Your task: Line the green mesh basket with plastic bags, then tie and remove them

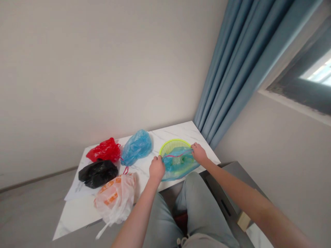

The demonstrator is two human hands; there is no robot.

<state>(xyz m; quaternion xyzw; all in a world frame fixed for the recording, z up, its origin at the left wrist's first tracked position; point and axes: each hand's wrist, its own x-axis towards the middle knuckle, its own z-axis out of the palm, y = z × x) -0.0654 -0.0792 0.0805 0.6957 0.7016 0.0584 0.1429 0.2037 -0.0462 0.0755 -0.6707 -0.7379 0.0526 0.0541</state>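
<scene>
One head-worn view, high above the person's legs (191,206), aimed forward and downward across a white marble table (176,132), with a marked sideways tilt. Very close to the left forearm (137,217) and right forearm (248,203), both entering from the near edge; farther from the table, farther still from the far wall (103,69) and the blue curtain (232,69) at right.

Soft daylight from window (317,72) — blown-out glare there; wide-angle bend at edges, shadows faint.
</scene>
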